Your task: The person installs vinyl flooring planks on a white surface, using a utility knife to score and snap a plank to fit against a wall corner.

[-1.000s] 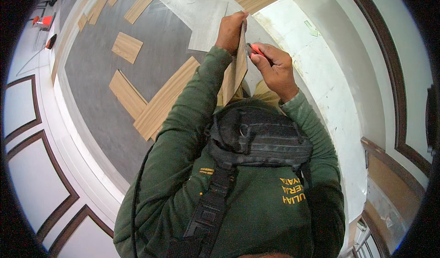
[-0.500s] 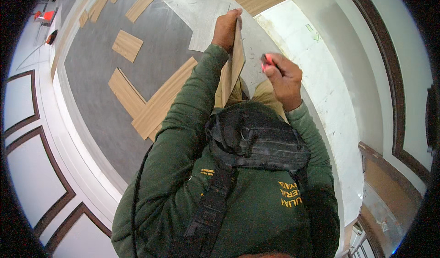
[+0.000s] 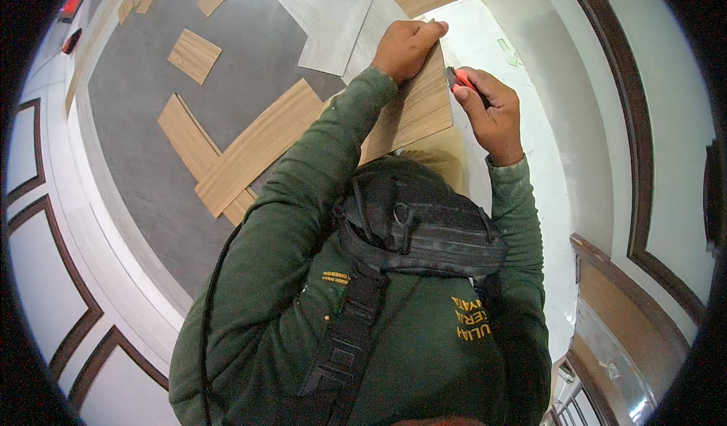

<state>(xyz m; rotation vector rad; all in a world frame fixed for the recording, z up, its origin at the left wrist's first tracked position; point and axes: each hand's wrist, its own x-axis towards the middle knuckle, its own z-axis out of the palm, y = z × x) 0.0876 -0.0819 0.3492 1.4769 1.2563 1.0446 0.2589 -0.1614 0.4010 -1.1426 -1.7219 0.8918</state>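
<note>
Clamping the wood-grain plank [image 3: 425, 102] at upper centre of the frame with the left hand [image 3: 409, 51], pinching the red-handled utility knife [image 3: 464, 81] in the right hand [image 3: 494, 114] near the plank's right edge; ideally bracing firmly, guiding the knife evenly, sparing the left hand!

The held plank [image 3: 420, 102] has turned more face-on.

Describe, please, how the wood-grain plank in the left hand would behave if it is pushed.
The wood-grain plank is probably fairly stiff: its face looks flat, without sagging. It may be light for its size, since its edge looks thin. Being flat, it would likely tilt in the left hand rather than roll.
</note>
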